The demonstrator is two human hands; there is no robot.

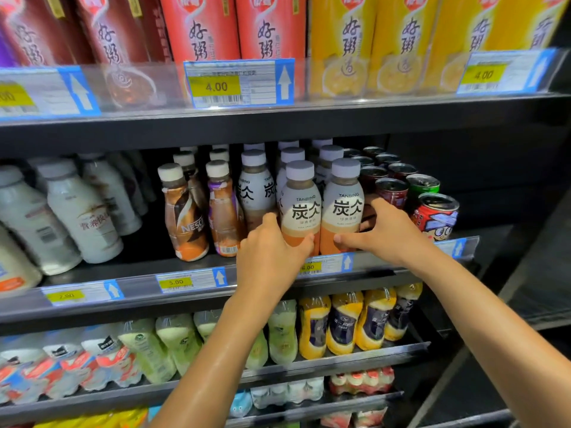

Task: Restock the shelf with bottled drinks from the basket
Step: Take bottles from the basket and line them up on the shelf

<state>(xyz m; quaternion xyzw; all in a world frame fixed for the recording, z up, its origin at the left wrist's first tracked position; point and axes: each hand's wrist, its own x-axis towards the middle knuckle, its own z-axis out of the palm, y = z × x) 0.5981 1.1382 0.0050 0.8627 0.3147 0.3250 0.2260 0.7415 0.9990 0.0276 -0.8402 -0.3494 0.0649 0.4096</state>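
Left Tanbing bottle (pixel 301 208) and right Tanbing bottle (pixel 343 208) stand upright, touching, at the front of the middle shelf (pixel 139 288). Left hand (pixel 268 248) grips the left one low; right hand (pixel 383 230) grips the right one. Nescafé bottles (pixel 185 220) to the left, cans (pixel 435 216) to the right.

TANBING on both gripped bottles (pixel 302 208), NESC on brown bottle (pixel 185 220) left of grip, 5.00 tag (pixel 176 282) below-left, 4.00 tag (pixel 216 86) above.

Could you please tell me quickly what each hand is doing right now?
Left hand: grips the left front bottle.
Right hand: grips the right front bottle.
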